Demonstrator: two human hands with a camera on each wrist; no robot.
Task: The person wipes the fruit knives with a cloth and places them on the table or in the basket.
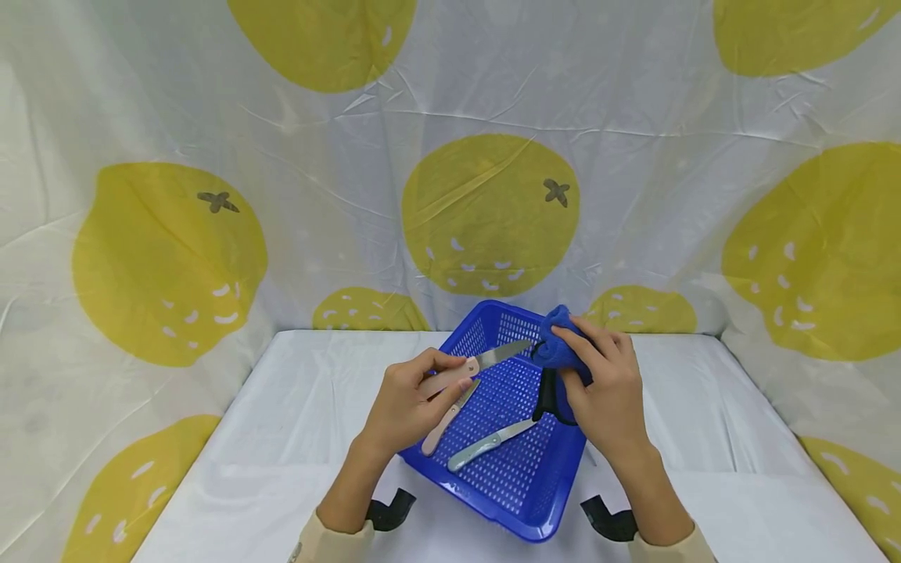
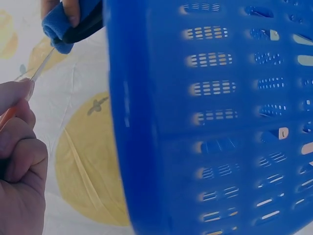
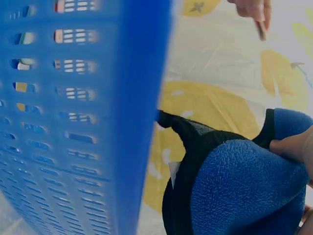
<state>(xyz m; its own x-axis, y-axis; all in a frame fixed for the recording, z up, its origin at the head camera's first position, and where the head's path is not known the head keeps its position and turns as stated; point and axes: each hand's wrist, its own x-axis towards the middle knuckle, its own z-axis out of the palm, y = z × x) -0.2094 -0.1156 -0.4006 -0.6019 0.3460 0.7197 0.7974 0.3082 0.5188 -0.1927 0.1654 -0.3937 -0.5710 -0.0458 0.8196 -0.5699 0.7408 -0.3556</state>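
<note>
In the head view my left hand (image 1: pixel 415 396) grips a knife (image 1: pixel 450 378) by its pink handle, the blade pointing right and slightly up. My right hand (image 1: pixel 607 383) pinches a blue cloth with black edging (image 1: pixel 561 344), bunched near the tip of that blade; whether they touch I cannot tell. Part of the cloth hangs down over the basket's right side. Below both hands is a blue plastic basket (image 1: pixel 486 510) with perforated walls. Inside it lie a second pink-handled knife (image 1: pixel 439 428) and a knife with a pale green handle (image 1: pixel 482 450).
A white-covered table (image 1: pixel 317 438) carries the basket. Behind it hangs a white curtain with yellow fruit prints (image 1: pixel 493 215). Black curved mounts (image 1: pixel 391 510) sit at both wrists. The basket wall (image 2: pixel 142 117) fills much of the left wrist view.
</note>
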